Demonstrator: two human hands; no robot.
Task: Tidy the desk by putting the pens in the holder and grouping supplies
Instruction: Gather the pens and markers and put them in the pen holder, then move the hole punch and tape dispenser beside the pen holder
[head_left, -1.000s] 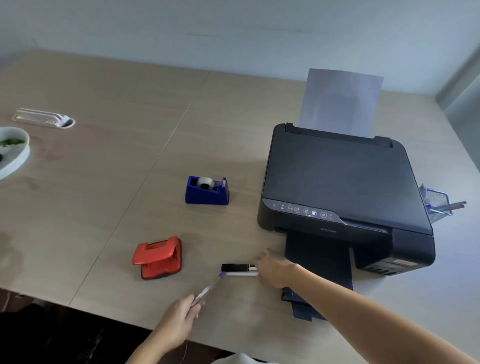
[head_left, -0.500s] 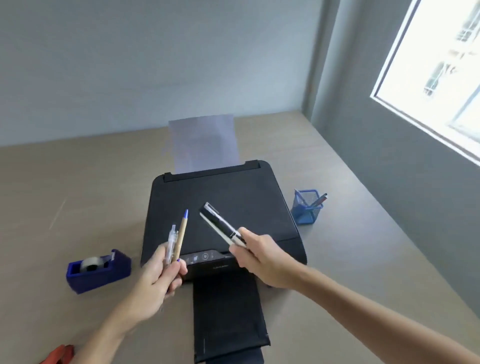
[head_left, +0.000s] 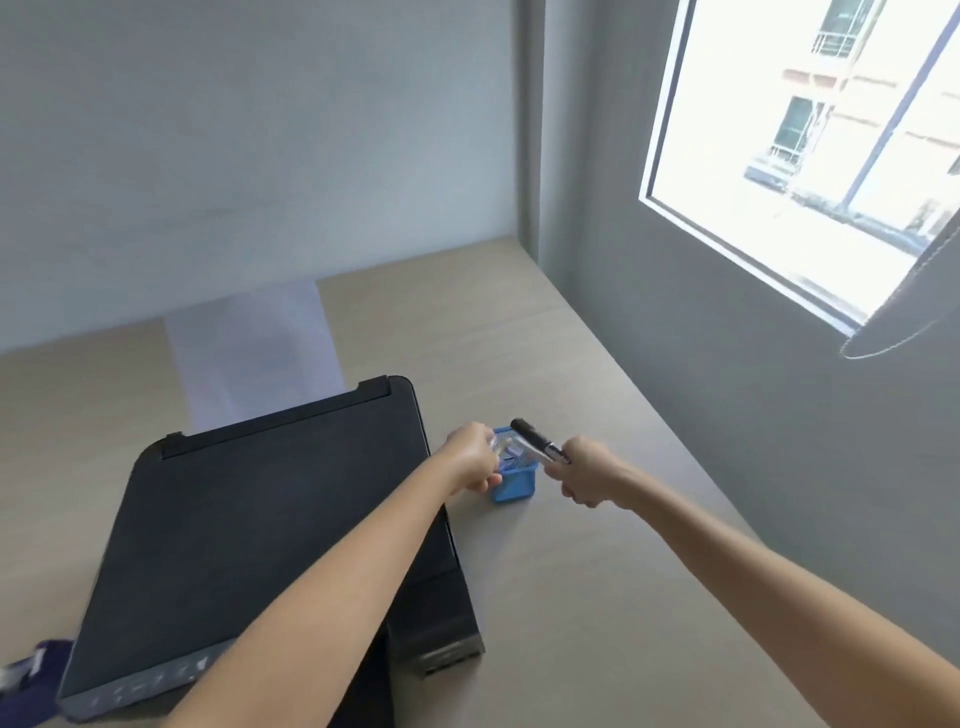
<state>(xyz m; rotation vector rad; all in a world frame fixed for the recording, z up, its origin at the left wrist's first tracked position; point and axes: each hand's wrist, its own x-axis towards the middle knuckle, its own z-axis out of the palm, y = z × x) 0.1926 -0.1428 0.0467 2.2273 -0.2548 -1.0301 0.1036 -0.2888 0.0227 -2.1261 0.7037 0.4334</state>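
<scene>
Pens (head_left: 537, 443) clasped in right grip (head_left: 584, 475), over holder (head_left: 514, 486)

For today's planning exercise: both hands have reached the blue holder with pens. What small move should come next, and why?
Probably tip the black pen in the right hand downward into the blue mesh holder. It points up and away over the rim, while the left hand is already at the opening.

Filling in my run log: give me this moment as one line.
stage: pens at holder | left hand: over blue holder, grip contents blurred | right hand: gripping black pen beside holder | printer: left of holder
</scene>
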